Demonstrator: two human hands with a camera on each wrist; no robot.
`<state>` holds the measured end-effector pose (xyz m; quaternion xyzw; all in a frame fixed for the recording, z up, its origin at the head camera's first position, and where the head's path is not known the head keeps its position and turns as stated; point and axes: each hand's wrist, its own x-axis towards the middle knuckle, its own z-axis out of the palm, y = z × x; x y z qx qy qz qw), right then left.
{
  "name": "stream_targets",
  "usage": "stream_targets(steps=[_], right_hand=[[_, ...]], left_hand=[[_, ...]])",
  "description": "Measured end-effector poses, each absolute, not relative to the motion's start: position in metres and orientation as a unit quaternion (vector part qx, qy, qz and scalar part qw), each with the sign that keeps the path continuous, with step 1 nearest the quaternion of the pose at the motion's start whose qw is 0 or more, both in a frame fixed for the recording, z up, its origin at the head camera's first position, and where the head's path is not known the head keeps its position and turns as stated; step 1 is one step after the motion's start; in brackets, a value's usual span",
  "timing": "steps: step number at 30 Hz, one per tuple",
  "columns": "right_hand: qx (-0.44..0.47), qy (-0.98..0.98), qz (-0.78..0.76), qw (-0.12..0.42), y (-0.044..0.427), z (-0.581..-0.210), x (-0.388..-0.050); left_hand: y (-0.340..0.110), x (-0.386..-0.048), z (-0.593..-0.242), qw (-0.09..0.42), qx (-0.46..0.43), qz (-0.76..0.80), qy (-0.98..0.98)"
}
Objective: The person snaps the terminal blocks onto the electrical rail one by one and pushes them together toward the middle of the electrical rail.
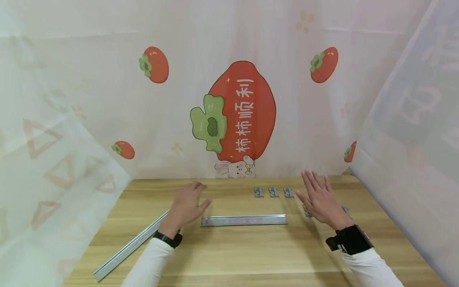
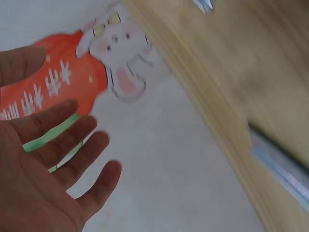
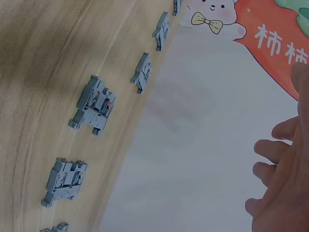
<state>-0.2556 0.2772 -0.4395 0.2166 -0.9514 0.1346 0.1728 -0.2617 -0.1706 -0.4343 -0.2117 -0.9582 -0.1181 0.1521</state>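
Observation:
My left hand [image 1: 186, 204] hovers over the wooden table with its fingers spread and holds nothing. Near it lie two metal DIN rails: one rail [image 1: 244, 220] runs crosswise at mid-table, and the other rail [image 1: 130, 247] slants at the left, partly hidden by the arm. On the right, my right hand [image 1: 320, 201] is held flat above several grey terminal blocks, which it partly covers in the head view. In the right wrist view, a terminal block [image 3: 94, 105] and another terminal block [image 3: 65, 181] lie on the wood, apart from the hand.
Three more terminal blocks, including a middle one [image 1: 273, 192], stand in a row near the back edge of the table [image 1: 229, 255]. Behind it hangs a pale curtain [image 1: 172, 103] printed with persimmons; similar cloth flanks both sides.

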Motion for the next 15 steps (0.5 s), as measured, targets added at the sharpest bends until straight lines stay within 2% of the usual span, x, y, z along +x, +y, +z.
stream_targets(steps=[5,10,15], right_hand=[[0.221,-0.950,0.135,0.173,0.276,-0.440,-0.257],[0.223,-0.948,0.135,0.182,0.271,-0.440,-0.257],[0.222,-0.951,0.140,0.163,0.264,-0.444,-0.256]], left_hand=[[-0.135,-0.265,-0.448,0.080,-0.244,-0.133,-0.957],[-0.109,-0.266,-0.466,0.039,-0.280,-0.136,-0.950],[-0.093,-0.263,-0.477,0.004,-0.287,-0.123,-0.950]])
